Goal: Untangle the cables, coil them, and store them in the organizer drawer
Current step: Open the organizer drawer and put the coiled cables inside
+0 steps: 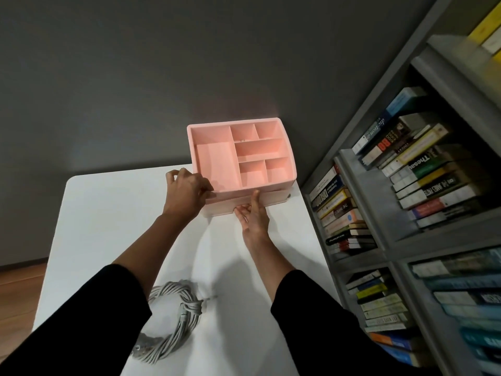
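A pink organizer (282,183) with several open top compartments stands at the far end of the white table (108,213). Its pale drawer (271,198) sits below the tray, front facing me. My left hand (187,192) grips the organizer's near left corner. Palm up, my right hand (253,215) has its fingers under the drawer front and its thumb against the front face. A grey cable (173,316), coiled and wrapped into a ring, lies on the table near me, partly hidden by my left sleeve.
A grey bookshelf (385,234) packed with books stands close along the table's right side. A grey wall rises behind the organizer. Wooden floor (19,283) shows at the left, beyond the table's edge.
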A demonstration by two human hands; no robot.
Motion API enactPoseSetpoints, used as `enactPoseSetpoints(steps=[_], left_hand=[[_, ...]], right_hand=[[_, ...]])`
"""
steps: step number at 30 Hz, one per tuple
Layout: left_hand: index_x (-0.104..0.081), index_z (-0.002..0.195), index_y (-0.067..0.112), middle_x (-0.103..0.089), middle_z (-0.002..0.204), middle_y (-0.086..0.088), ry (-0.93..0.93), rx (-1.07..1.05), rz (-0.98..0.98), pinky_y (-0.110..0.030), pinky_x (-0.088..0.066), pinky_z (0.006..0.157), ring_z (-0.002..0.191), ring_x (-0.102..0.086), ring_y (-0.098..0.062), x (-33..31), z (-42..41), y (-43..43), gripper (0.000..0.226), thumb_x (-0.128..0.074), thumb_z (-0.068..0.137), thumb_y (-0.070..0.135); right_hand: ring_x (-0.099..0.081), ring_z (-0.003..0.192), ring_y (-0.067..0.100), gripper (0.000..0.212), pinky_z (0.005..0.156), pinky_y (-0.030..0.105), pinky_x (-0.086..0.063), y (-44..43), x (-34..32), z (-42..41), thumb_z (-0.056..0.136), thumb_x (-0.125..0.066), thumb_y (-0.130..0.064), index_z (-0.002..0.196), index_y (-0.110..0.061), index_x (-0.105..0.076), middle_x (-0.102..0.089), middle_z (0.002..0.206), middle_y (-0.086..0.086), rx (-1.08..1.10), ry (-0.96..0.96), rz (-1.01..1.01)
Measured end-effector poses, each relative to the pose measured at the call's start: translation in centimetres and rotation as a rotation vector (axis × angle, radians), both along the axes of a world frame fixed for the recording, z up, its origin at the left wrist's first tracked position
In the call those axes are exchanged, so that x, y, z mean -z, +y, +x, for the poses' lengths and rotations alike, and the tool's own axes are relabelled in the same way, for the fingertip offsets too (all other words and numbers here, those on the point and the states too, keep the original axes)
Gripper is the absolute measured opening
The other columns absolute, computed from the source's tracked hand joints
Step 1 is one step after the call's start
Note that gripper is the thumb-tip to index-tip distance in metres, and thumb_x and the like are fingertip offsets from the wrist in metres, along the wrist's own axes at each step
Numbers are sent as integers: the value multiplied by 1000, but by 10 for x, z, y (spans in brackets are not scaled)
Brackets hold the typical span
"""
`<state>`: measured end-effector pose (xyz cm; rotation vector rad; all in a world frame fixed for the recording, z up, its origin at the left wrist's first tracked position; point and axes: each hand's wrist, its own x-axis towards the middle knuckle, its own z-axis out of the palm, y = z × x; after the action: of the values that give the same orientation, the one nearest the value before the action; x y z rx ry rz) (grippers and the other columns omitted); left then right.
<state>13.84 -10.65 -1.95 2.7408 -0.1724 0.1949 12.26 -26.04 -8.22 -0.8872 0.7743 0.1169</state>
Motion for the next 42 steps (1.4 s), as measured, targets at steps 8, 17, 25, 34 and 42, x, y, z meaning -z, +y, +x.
enactPoseSetpoints(steps=[8, 17, 25, 34, 42], left_hand=[[-75, 91, 15, -70, 87, -4, 26, -12, -12, -36, -20, 92, 99, -49, -28, -2, 0, 0, 11, -68, 86, 23], [-75, 92, 14, -71, 88, -6, 57, -23, 15, -38, -22, 90, 98, -48, -29, -9, -1, -3, 13, -67, 87, 23], [-73, 103, 18, -68, 110, -4, 223, -25, 63, -37, -21, 98, 111, -49, -28, -19, 1, -6, 21, -65, 89, 31], [-60, 121, 23, -65, 118, 3, 318, -324, -429, -34, -32, 96, 115, -55, -19, -29, -91, 48, 35, -62, 89, 38], [-24, 142, 2, -28, 143, -22, 909, -748, -302, -46, -38, 105, 133, -31, -40, 15, -204, 86, 97, -65, 77, 62]], right_hand=[[-69, 79, 22, 33, 75, 29, -58, -19, -7, -23, 94, -56, -36, 85, -4, -56, -61, 76, 10, -178, -7, -73], [-68, 74, 24, 26, 72, 30, -59, -47, -8, -84, 96, -55, -24, 83, -1, -55, -63, 74, 15, -186, 106, -121], [-69, 91, 22, 31, 77, 31, -57, -46, -9, -101, 95, -55, -35, 87, -5, -61, -69, 88, 13, -211, 74, -225], [-61, 77, 28, 78, 77, 40, -48, 18, 9, -145, 76, -34, -72, 93, -1, -60, -68, 88, 14, -457, 237, -694], [-40, 125, 29, 90, 106, 36, -35, 74, -14, -177, 64, -76, -61, 127, -7, -41, -41, 130, 13, -1128, 163, -1079]])
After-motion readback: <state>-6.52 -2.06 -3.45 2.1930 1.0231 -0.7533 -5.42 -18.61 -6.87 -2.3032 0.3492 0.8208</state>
